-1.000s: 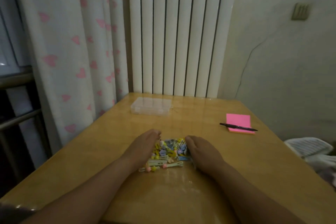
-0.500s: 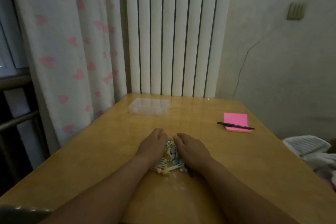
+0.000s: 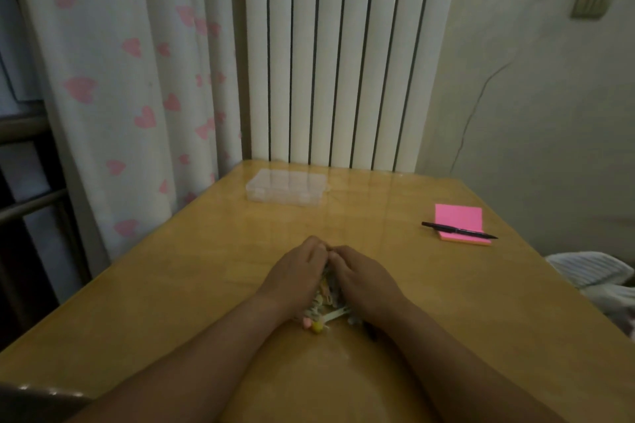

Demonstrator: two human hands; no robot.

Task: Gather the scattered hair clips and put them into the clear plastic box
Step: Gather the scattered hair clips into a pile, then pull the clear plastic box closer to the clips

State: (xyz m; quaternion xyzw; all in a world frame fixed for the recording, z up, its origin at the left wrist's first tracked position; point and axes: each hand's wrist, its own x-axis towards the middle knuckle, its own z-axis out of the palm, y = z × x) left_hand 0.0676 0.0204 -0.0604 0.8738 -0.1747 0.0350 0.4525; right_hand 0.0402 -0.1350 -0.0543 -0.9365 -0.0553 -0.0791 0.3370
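Both the left hand (image 3: pixel 295 276) and the right hand (image 3: pixel 364 280) curl around the pile of hair clips (image 3: pixel 326 306) on the worktop (image 3: pixel 171 302), well apart from the plastic box (image 3: pixel 287 186).

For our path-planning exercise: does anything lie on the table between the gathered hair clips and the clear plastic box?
Nothing visible: only bare table separates the hair clips from the clear plastic box. The pink notepad and pen sit farther right.

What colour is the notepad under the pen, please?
The notepad is bright pink; head view shows it.
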